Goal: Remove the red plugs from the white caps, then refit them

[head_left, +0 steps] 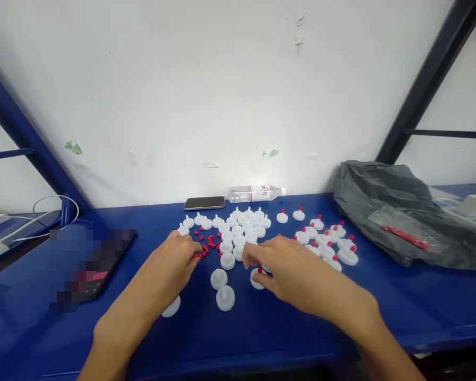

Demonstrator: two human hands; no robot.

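Observation:
My left hand (pixel 178 260) is at the edge of a scatter of small red caps (pixel 210 242), fingertips closed together among them; what they pinch is too small to make out. Nearer the middle, my right hand (pixel 273 264) curls over a white round lid with a red cap on its spout (pixel 257 280); its thumb and fingers are apart beside the cap. White lids with bare spouts (pixel 238 230) cluster between and beyond my hands. Two more bare lids (pixel 225 298) lie in front. Several red-capped lids (pixel 325 238) are grouped at the right.
On the blue table (pixel 206 344), a dark phone (pixel 204 203) and a clear bottle (pixel 256 193) lie by the wall. A black tablet-like device (pixel 111 259) is at the left. At the right, a dark plastic bag (pixel 381 190) bears a clear bag of red pieces (pixel 408 235).

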